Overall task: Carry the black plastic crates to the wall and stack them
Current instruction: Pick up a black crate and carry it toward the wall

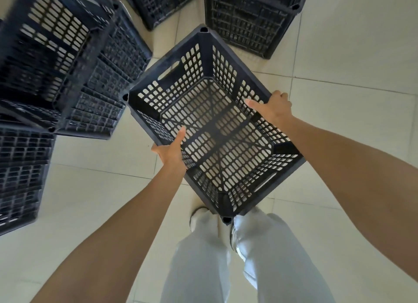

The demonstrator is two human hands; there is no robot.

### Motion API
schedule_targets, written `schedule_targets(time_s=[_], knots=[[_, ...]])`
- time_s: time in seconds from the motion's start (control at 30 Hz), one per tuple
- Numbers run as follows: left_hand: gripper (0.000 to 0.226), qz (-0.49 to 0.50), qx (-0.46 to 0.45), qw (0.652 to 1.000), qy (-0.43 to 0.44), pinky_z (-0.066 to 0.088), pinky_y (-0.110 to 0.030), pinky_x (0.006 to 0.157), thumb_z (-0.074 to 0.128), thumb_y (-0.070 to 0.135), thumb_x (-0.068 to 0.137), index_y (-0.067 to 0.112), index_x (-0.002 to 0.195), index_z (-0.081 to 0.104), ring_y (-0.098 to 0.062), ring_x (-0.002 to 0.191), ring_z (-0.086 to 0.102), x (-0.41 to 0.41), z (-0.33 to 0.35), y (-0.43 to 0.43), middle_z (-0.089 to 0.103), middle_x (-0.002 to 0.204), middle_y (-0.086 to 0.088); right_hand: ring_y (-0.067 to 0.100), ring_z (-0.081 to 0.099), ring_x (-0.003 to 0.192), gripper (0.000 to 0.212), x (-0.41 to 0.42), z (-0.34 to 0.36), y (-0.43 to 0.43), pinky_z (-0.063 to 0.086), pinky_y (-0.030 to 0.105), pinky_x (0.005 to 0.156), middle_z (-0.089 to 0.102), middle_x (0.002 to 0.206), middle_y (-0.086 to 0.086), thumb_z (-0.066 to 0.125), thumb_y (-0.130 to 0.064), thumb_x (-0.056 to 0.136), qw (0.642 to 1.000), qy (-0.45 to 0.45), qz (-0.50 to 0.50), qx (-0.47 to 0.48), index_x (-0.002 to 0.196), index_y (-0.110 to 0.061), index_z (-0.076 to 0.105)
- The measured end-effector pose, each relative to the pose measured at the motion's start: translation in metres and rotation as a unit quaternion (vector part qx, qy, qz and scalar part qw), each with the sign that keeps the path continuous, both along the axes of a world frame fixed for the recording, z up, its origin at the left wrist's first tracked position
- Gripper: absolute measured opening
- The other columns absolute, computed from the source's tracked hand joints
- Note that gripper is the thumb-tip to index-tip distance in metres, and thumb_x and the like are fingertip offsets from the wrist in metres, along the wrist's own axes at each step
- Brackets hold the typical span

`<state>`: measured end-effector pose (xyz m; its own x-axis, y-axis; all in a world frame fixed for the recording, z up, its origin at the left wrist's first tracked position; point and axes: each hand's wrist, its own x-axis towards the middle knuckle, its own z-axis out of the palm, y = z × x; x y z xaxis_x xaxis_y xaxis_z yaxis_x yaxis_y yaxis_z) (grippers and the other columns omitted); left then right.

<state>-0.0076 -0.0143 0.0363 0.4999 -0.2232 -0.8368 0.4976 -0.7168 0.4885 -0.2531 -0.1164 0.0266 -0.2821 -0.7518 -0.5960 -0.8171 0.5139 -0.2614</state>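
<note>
crate [214,124] carried, mouth up | left hand [170,151], right hand [274,108] clamp opposite rims, thumbs inside: balanced | stacks [56,60] beyond fingertips

Black plastic crates: 1 open crate [214,126] held up in the middle, plus at least 5 more around it: 2 at upper left [52,54] [108,85], 1 at the left edge [20,171], and 2 along the top [162,4] [251,22]. Hands: 2, the left hand [170,152] and the right hand [274,108]. Shoes: 2 [196,216] [235,237].
</note>
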Motion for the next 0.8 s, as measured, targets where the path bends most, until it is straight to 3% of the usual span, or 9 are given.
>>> schedule_targets(time_s=[0.13, 0.27, 0.47, 0.53, 0.63, 0.73, 0.8], knots=[[0.106, -0.026, 0.006, 0.999, -0.017, 0.049, -0.057, 0.098, 0.093, 0.037, 0.057, 0.022, 0.138, 0.027, -0.031, 0.117, 0.058, 0.001, 0.065, -0.004, 0.052, 0.13, -0.009, 0.039, 0.038, 0.134, 0.11, -0.004, 0.063, 0.013, 0.036, 0.051, 0.109, 0.035, 0.146, 0.02, 0.059, -0.076, 0.075, 1.0, -0.01, -0.017, 0.01, 0.148, 0.001, 0.028], [0.116, -0.058, 0.019, 0.998, -0.033, 0.04, -0.058, 0.107, 0.092, 0.039, 0.06, 0.021, 0.148, 0.018, -0.035, 0.132, 0.046, 0.005, 0.137, -0.012, 0.042, 0.147, -0.01, 0.038, 0.039, 0.133, 0.108, -0.011, 0.137, 0.026, 0.038, 0.05, 0.108, 0.035, 0.145, 0.021, 0.059, -0.074, 0.076, 0.999, -0.021, -0.035, 0.022, 0.147, 0.001, 0.028], [0.098, -0.141, -0.011, 0.988, -0.057, 0.034, -0.045, 0.113, 0.079, 0.023, 0.081, 0.009, 0.152, 0.012, -0.032, 0.136, 0.038, 0.007, 0.255, -0.042, 0.034, 0.152, -0.012, 0.037, 0.044, 0.129, 0.092, -0.021, 0.255, 0.03, 0.04, 0.047, 0.105, 0.039, 0.142, 0.02, 0.063, -0.061, 0.083, 0.997, -0.039, -0.07, 0.016, 0.145, 0.0, 0.033], [0.093, -0.172, -0.023, 0.982, -0.072, 0.035, -0.042, 0.109, 0.073, 0.015, 0.087, 0.007, 0.153, 0.008, -0.031, 0.134, 0.039, 0.006, 0.291, -0.059, 0.029, 0.154, -0.013, 0.036, 0.044, 0.128, 0.086, -0.025, 0.29, 0.027, 0.04, 0.046, 0.105, 0.039, 0.141, 0.02, 0.063, -0.056, 0.085, 0.996, -0.04, -0.083, 0.009, 0.144, -0.001, 0.033], [0.083, -0.206, -0.039, 0.975, -0.074, 0.046, -0.039, 0.088, 0.067, 0.007, 0.086, 0.007, 0.151, 0.015, -0.027, 0.095, 0.051, 0.001, 0.337, -0.085, 0.046, 0.13, -0.01, 0.035, 0.048, 0.122, 0.07, -0.033, 0.329, 0.026, 0.044, 0.046, 0.102, 0.043, 0.135, 0.019, 0.064, -0.042, 0.087, 0.991, -0.043, -0.127, -0.016, 0.139, -0.002, 0.04], [0.077, -0.232, -0.053, 0.968, -0.082, 0.051, -0.045, 0.09, 0.063, -0.001, 0.08, 0.006, 0.147, 0.025, -0.031, 0.103, 0.054, -0.01, 0.38, -0.108, 0.053, 0.124, -0.015, 0.036, 0.051, 0.116, 0.058, -0.047, 0.359, 0.026, 0.047, 0.047, 0.099, 0.046, 0.132, 0.019, 0.061, -0.033, 0.089, 0.983, -0.053, -0.174, -0.029, 0.135, -0.003, 0.044], [0.074, -0.261, -0.071, 0.957, -0.104, 0.047, -0.036, 0.082, 0.059, -0.004, 0.08, 0.003, 0.147, 0.029, -0.029, 0.102, 0.051, -0.022, 0.399, -0.127, 0.05, 0.133, -0.016, 0.037, 0.054, 0.112, 0.053, -0.059, 0.376, 0.025, 0.049, 0.048, 0.097, 0.049, 0.129, 0.02, 0.059, -0.029, 0.089, 0.978, -0.057, -0.197, -0.036, 0.132, -0.001, 0.047]])
